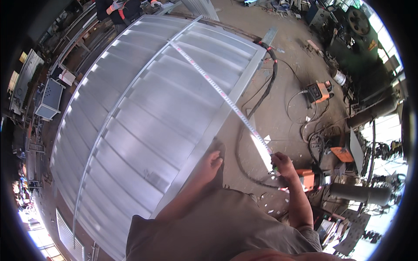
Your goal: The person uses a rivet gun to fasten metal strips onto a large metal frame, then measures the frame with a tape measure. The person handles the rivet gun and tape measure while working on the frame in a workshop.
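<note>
My right hand (283,164) is closed around a tape measure, its case mostly hidden by the fingers with a bit of green showing. The tape's white blade (208,78) runs out up and to the left, slanting over the ribbed metal panel (148,117). Its far end lies close to a long thin metal bar (124,93) that crosses the panel lengthwise. Beside the panel's near right edge, my left hand (212,162) hangs with its fingers loosely bent and apart, holding nothing that I can see.
A co-worker in dark clothes and gloves (116,6) stands beyond the panel's far left corner. On the right floor are an orange machine (319,92), a black cable (273,69), a white bucket (339,78) and a dark cylinder (361,193). A grey cabinet (50,99) stands left.
</note>
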{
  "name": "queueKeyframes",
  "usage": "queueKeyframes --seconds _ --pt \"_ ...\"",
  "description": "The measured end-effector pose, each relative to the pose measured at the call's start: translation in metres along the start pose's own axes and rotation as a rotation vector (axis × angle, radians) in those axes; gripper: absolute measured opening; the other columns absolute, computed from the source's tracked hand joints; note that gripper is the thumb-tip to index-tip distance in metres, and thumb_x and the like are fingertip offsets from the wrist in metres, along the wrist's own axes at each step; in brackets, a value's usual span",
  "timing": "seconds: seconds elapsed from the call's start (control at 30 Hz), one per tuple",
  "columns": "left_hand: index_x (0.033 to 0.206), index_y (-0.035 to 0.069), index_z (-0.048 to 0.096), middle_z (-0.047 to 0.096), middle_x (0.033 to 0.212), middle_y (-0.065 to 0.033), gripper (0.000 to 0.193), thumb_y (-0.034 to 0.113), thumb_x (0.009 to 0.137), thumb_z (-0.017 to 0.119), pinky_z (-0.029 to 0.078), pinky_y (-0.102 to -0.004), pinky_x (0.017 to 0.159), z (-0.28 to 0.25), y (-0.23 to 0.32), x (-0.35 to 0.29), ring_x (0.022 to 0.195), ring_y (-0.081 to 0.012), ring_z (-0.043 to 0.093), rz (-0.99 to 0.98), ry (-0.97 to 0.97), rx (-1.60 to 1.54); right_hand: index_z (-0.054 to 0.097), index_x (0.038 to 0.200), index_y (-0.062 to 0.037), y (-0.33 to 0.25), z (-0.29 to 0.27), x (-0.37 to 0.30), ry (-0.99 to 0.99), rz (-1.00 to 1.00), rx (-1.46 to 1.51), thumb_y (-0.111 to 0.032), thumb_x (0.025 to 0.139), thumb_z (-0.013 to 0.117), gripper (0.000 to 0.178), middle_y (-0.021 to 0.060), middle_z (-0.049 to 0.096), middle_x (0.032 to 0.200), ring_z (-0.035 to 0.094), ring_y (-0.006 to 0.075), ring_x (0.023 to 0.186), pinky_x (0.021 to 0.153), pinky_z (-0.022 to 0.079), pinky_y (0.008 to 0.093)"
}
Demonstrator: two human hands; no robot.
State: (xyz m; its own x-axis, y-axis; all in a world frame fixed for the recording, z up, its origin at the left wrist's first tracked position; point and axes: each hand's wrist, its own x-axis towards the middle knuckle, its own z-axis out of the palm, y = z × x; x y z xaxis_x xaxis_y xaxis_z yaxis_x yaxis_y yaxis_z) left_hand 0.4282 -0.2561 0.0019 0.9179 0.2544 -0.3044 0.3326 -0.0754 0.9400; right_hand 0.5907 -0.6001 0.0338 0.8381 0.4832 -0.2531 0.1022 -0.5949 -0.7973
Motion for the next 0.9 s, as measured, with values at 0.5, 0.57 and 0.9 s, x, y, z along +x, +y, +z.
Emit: queueKeyframes --seconds 0.5,0.57,0.9 --pt "0.141 0.002 0.054 0.057 0.139 -0.022 0.06 0.025 0.089 0.074 0.043 -0.0536 0.108 0.007 0.04 0.243 0.134 -0.042 0.05 0.213 0.432 0.861 0.068 0.092 -0.0027 0.041 -0.226 0.424 -0.033 0.261 0.056 -0.028 0.101 0.064 0.027 0.003 0.066 0.078 0.059 0.0106 0.069 0.064 0.047 0.0297" --pt "0.142 0.002 0.054 0.055 0.141 -0.023 0.061 0.025 0.088 0.074 0.042 -0.0542 0.109 0.019 0.042 0.254 0.135 -0.042 0.048 0.107 0.48 0.882 0.069 0.092 -0.0034 0.05 -0.243 0.471 -0.064 0.233 0.045 -0.03 0.101 0.064 0.028 0.003 0.066 0.079 0.059 0.0109 0.071 0.065 0.047 0.03" --pt "0.151 0.004 0.045 0.047 0.149 -0.0254 0.059 0.028 0.1 0.061 0.03 -0.0565 0.12 0.09 0.047 0.294 0.142 -0.0424 0.041 -0.212 0.747 1.01 0.07 0.093 -0.0038 0.111 -0.288 0.625 -0.218 0.223 -0.018 -0.031 0.1 0.066 0.028 0.0046 0.068 0.082 0.061 0.0126 0.073 0.065 0.049 0.0315"
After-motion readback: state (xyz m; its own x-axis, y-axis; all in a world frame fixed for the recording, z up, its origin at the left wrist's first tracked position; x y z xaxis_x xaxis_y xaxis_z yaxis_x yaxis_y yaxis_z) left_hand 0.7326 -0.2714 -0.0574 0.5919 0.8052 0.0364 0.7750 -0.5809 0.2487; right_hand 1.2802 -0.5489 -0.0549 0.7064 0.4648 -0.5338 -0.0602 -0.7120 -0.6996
